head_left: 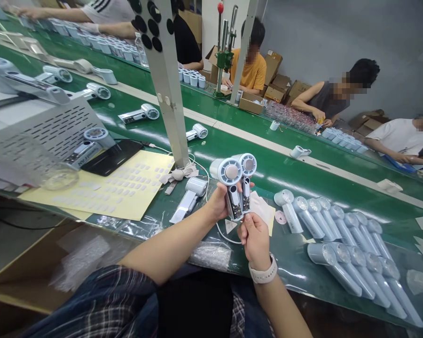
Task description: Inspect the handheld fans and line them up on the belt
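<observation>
Two handheld fans [231, 172]: pale blue, round slotted heads, greyish centre discs, dark strips along handles; raised together over green desk [268, 162]. Left hand [217, 203] closed around handles. Right hand [255, 233] curled, fingertips at handle ends; grip cannot be told.

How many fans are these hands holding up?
2: one fan on the left and a second fan beside it on the right, both in the left hand; no third shows.
</observation>
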The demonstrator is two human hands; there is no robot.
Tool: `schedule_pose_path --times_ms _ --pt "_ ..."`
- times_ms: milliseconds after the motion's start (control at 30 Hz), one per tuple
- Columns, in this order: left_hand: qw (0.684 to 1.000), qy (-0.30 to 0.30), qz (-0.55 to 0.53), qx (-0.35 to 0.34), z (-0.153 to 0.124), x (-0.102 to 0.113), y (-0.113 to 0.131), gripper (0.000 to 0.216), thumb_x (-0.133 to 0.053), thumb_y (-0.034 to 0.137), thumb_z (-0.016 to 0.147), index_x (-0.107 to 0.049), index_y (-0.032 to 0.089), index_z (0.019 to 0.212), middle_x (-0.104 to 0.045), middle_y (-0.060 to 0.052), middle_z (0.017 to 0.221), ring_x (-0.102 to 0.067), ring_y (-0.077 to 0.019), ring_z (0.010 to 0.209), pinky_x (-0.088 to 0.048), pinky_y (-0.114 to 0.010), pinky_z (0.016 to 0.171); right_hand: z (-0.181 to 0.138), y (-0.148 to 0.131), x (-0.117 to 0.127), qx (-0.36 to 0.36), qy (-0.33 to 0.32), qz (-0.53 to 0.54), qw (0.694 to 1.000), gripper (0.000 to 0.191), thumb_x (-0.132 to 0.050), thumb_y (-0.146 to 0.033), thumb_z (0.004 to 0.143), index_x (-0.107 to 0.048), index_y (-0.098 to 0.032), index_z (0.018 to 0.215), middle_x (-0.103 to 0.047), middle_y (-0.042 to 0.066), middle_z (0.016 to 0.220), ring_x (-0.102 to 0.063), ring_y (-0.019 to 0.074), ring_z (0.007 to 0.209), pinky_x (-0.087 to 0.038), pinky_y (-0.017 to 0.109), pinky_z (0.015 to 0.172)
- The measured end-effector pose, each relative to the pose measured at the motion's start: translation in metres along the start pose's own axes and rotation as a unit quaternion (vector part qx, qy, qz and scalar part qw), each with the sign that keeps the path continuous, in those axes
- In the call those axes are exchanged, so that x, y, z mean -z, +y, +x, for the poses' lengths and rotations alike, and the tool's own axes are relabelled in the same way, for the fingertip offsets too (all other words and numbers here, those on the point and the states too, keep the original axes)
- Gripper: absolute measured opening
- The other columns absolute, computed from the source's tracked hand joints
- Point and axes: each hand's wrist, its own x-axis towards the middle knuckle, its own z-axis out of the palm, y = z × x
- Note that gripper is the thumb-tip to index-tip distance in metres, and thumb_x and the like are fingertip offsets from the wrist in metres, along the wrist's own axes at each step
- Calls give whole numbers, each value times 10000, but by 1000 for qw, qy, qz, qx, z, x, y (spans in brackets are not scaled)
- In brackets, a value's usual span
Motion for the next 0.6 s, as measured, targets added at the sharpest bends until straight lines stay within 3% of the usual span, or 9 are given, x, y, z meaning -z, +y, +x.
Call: schedule_pose_path --times_ms 167,333,467,600 --pt "1000 -3 -5 5 -3 -3 0 719 -748 859 473 -635 163 613 -727 -135 1034 -676 -369 1086 -586 -422 805 -1 -8 4 -26 -43 -29 998 512 -694 -630 826 -476 -208 635 -476 -78 433 -333 45 332 -207 205 375" --pt "1000 -2 -13 25 -3 -6 3 718 -745 861 468 -627 166 604 -728 -126 1027 -682 -356 1075 -590 -400 787 1 -11 5 -37 -60 -15 997 494 -696 -630 819 -473 -220 655 -422 -96 420 -323 61 341 -232 216 389" --pt "998 -12 -41 41 -1 -3 1 694 -775 831 474 -641 170 637 -734 -115 1036 -689 -353 1073 -590 -412 810 0 -8 2 39 -50 -50 997 401 -596 -566 923 -568 -216 730 -550 -29 600 -521 135 572 -459 278 609" --pt "997 42 -66 24 5 0 0 673 -802 787 509 -693 180 778 -742 -92 1028 -697 -334 1064 -582 -417 858 -3 -9 8 157 -35 -154 975 367 -538 -475 971 -593 -218 714 -633 55 911 -595 207 899 -489 357 857"
